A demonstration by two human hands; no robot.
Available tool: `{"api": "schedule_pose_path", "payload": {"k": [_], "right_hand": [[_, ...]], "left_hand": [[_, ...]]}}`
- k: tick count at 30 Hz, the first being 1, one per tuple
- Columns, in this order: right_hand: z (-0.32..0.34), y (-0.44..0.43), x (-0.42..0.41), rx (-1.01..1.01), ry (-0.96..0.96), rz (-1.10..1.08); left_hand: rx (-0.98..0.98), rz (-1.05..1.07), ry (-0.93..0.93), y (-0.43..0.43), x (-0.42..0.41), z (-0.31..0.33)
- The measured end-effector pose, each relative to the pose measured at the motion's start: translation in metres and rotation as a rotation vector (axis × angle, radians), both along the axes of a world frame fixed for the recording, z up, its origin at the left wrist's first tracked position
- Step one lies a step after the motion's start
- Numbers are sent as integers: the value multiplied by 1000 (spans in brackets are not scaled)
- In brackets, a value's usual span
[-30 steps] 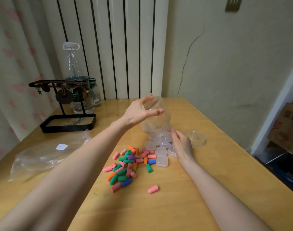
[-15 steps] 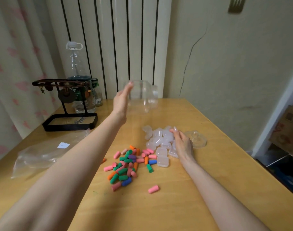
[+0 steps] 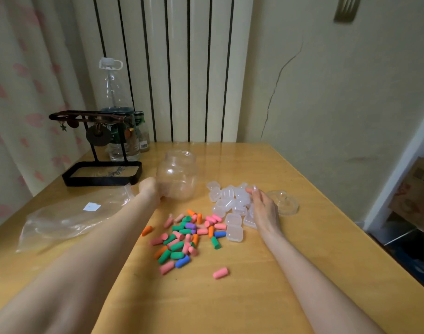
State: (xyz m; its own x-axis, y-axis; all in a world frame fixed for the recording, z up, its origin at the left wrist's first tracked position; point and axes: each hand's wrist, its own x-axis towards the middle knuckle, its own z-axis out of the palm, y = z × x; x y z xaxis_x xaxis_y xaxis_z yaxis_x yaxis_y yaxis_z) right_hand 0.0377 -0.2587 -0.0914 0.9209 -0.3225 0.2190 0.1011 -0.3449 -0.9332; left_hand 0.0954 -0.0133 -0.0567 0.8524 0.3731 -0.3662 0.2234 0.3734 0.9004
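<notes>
A clear plastic jar (image 3: 178, 174) stands upright and empty on the wooden table (image 3: 242, 297). My left hand (image 3: 150, 190) grips it low on its left side, the fingers seen through the plastic. Several small clear plastic cases (image 3: 230, 203) lie in a heap to the jar's right. My right hand (image 3: 264, 208) rests flat on that heap with straight fingers. In front of the jar lies a loose pile of coloured foam earplugs (image 3: 184, 237), pink, green, orange, blue and purple. One pink earplug (image 3: 220, 273) lies apart, nearer me.
The jar's clear lid (image 3: 284, 202) lies right of the cases. A crumpled clear plastic bag (image 3: 71, 215) lies at the left. A black jewellery stand (image 3: 97, 165), a large water bottle (image 3: 117, 112) and a small jar stand at the back left. The table's right edge drops to boxes.
My left hand tipped the jar over the cases, lifted it clear, then brought it down to the left, where it now stands upright. My right hand stayed on the cases.
</notes>
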Motion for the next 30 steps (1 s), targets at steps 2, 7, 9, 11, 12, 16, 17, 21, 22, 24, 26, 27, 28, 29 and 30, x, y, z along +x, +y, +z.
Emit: {"api": "schedule_pose_path", "payload": {"k": [2, 7, 9, 11, 12, 16, 17, 21, 22, 24, 26, 27, 28, 29, 30], "right_hand": [[3, -3, 2, -56, 13, -22], [23, -17, -5, -683, 154, -70], [36, -24, -12, -752, 208, -47], [44, -31, -17, -775, 298, 46], [45, -32, -18, -791, 340, 94], [36, -31, -15, -756, 270, 76], [33, -31, -14, -740, 239, 43], [22, -35, -10, -737, 181, -53], [19, -36, -8, -727, 151, -62], [11, -38, -5, -690, 97, -59], [8, -39, -4, -644, 48, -81], [9, -39, -3, -627, 15, -101], [12, -39, -3, -629, -9, -114], [16, -38, -4, -658, -1, -104], [22, -38, -6, -709, 54, -61]], "left_hand": [[211, 85, 49, 3, 3, -4], [156, 32, -59, 4, -1, 0], [170, -56, -126, 4, -9, 4], [367, -159, -187, 5, -14, 4], [468, -207, -205, 6, -16, 3], [808, -262, -205, 2, -16, -8], [838, -243, -200, 0, -16, -11], [904, -216, -188, -5, -16, -14], [913, -225, -182, -4, -17, -14], [923, -234, -169, -1, -21, -12], [967, -205, -179, 0, -30, -11], [1020, -179, -212, -1, -37, -9], [1083, -151, -268, -3, -45, -7], [1141, -126, -342, -6, -53, -4], [1182, -109, -421, -9, -63, 0]]}}
